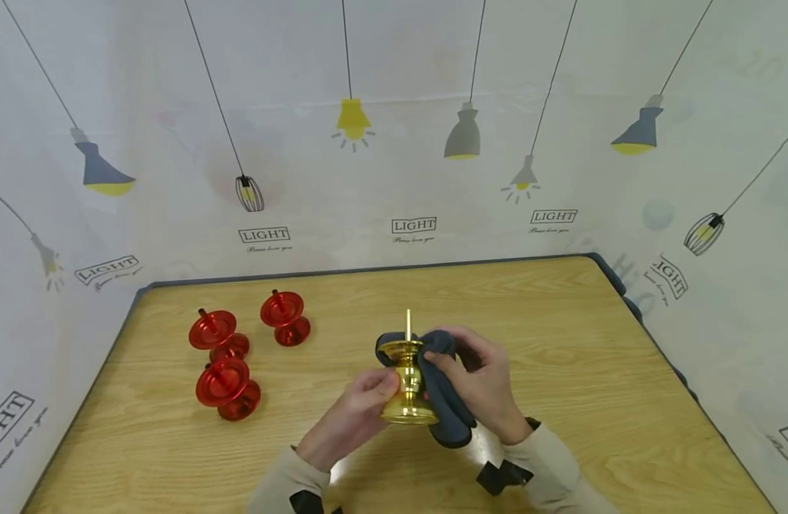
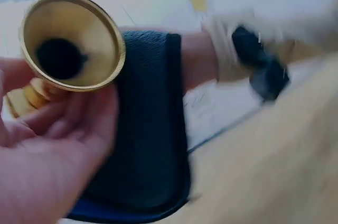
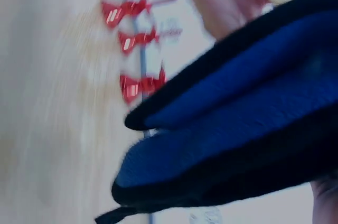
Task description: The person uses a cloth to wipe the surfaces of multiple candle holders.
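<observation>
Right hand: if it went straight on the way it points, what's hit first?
Likely the gold candle holder, through the dark blue cloth the right hand holds; exact depth is unclear.

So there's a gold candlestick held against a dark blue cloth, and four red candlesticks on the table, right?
No: the head view shows three red candlesticks on the table, not four. The gold candlestick is held against the dark blue cloth.

The head view is bright, even and mostly sharp; 2 white glare patches lie on the bench [image 1: 593, 357], just below the left grip [image 1: 355, 407] and right grip [image 1: 490, 378]. The wrist views look softer and bluish; well apart from the right grip, 3 red holders [image 3: 138, 39] smear with blur.
</observation>
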